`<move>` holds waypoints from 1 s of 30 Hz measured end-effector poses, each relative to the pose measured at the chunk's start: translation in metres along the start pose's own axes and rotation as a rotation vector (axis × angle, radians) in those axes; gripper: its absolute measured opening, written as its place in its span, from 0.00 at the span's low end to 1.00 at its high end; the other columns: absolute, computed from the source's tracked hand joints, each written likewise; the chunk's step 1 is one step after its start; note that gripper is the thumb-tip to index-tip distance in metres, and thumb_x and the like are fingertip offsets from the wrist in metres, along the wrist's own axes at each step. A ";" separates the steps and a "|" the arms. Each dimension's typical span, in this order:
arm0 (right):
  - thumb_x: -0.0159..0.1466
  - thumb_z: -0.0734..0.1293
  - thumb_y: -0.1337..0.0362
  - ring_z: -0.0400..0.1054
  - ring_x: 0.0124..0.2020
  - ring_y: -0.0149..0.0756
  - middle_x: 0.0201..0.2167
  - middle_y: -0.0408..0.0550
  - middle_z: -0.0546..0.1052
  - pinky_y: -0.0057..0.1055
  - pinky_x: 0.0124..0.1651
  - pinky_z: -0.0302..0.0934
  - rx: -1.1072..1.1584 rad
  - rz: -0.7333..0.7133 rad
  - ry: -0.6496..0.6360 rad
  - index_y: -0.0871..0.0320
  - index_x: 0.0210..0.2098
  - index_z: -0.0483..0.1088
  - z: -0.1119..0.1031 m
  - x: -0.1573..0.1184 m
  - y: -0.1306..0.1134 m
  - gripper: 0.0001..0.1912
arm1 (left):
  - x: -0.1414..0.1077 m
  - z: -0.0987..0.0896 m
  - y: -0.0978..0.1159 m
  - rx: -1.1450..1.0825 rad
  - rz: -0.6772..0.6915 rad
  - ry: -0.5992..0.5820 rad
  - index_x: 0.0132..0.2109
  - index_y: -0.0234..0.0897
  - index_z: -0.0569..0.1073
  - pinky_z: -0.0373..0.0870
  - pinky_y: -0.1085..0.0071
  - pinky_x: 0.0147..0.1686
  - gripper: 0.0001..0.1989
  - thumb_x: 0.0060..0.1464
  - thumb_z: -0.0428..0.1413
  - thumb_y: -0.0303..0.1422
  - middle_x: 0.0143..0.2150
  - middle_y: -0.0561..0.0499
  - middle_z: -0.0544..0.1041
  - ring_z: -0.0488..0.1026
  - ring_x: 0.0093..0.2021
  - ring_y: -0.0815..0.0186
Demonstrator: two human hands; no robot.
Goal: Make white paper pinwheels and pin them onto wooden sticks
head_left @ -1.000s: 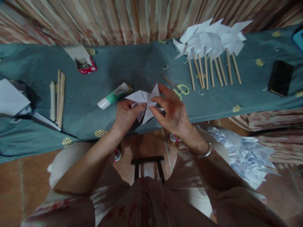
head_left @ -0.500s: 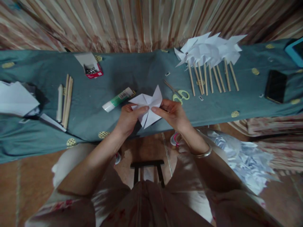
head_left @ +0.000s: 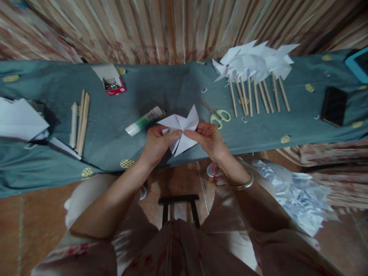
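A white paper pinwheel (head_left: 185, 140) is held over the table's near edge, its folded points spread out. My left hand (head_left: 157, 145) grips it from the left, thumb pressed at the centre. From the other side my right hand (head_left: 211, 140) pinches it too, its thumb almost meeting the left one. The fingers beneath the paper are hidden. A glue stick (head_left: 145, 120) lies just beyond my left hand. Scissors with light green handles (head_left: 220, 117) rest just past my right hand.
Pinwheels on wooden sticks (head_left: 253, 63) lie at the back right, near a black phone (head_left: 335, 106). A red box of metal pins (head_left: 114, 85), loose sticks (head_left: 82, 124) and stacked white paper (head_left: 20, 120) are on the left. A bag of paper scraps (head_left: 301, 195) sits on the floor.
Both hands keep the same hold on the pinwheel. The view has shifted very slightly; nothing else has visibly moved.
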State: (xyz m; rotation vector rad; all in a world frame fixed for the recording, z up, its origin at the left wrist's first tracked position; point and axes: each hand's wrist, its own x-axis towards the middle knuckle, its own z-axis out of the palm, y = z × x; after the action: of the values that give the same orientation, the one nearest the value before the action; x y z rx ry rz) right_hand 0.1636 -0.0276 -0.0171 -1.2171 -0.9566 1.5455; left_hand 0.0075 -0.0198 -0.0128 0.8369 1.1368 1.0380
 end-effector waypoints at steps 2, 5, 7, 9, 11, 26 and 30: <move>0.47 0.79 0.53 0.74 0.30 0.34 0.27 0.43 0.80 0.33 0.35 0.70 -0.012 -0.001 0.006 0.56 0.29 0.77 0.001 0.000 0.001 0.17 | 0.000 0.000 0.000 0.044 0.020 0.023 0.25 0.36 0.79 0.68 0.71 0.28 0.09 0.36 0.69 0.35 0.26 0.52 0.79 0.71 0.26 0.67; 0.48 0.78 0.53 0.74 0.30 0.36 0.27 0.44 0.80 0.33 0.35 0.69 -0.040 -0.012 0.017 0.57 0.29 0.76 0.002 0.000 0.001 0.16 | 0.000 -0.001 -0.001 0.110 0.041 0.048 0.23 0.36 0.77 0.67 0.71 0.27 0.09 0.37 0.68 0.36 0.23 0.53 0.76 0.70 0.25 0.67; 0.48 0.78 0.53 0.73 0.30 0.36 0.27 0.44 0.80 0.33 0.34 0.69 -0.051 -0.017 0.026 0.57 0.29 0.76 0.004 0.000 0.001 0.16 | 0.000 -0.001 -0.001 0.148 0.053 0.058 0.22 0.36 0.76 0.65 0.72 0.26 0.10 0.38 0.67 0.36 0.22 0.54 0.75 0.69 0.25 0.68; 0.48 0.77 0.53 0.73 0.29 0.35 0.26 0.44 0.80 0.33 0.33 0.69 -0.062 -0.024 0.038 0.57 0.28 0.76 0.006 -0.001 0.000 0.15 | 0.000 -0.001 -0.001 0.185 0.067 0.072 0.21 0.35 0.76 0.64 0.73 0.25 0.10 0.38 0.66 0.36 0.21 0.55 0.75 0.67 0.24 0.69; 0.49 0.77 0.53 0.72 0.28 0.35 0.26 0.44 0.79 0.32 0.31 0.68 -0.081 -0.035 0.045 0.58 0.28 0.76 0.006 -0.001 0.000 0.15 | 0.000 -0.001 -0.001 0.212 0.079 0.080 0.20 0.36 0.75 0.63 0.74 0.25 0.10 0.38 0.66 0.36 0.20 0.55 0.74 0.66 0.23 0.70; 0.47 0.78 0.50 0.70 0.28 0.32 0.26 0.42 0.79 0.30 0.32 0.67 -0.032 -0.034 0.050 0.57 0.28 0.76 0.007 0.000 -0.003 0.18 | 0.002 0.000 0.000 0.119 0.028 0.072 0.23 0.35 0.76 0.66 0.72 0.28 0.10 0.36 0.67 0.36 0.22 0.54 0.75 0.68 0.24 0.69; 0.47 0.78 0.47 0.68 0.26 0.30 0.25 0.41 0.78 0.30 0.31 0.65 -0.044 -0.044 0.065 0.56 0.25 0.75 0.007 0.002 -0.003 0.19 | 0.002 0.001 0.000 0.041 0.032 0.074 0.25 0.36 0.77 0.68 0.72 0.29 0.09 0.35 0.67 0.35 0.25 0.52 0.78 0.70 0.27 0.68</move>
State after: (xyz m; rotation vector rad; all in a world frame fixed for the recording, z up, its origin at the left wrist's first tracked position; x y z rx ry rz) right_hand 0.1569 -0.0253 -0.0127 -1.2609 -0.9729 1.4489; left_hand 0.0090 -0.0177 -0.0134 0.8575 1.2140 1.0827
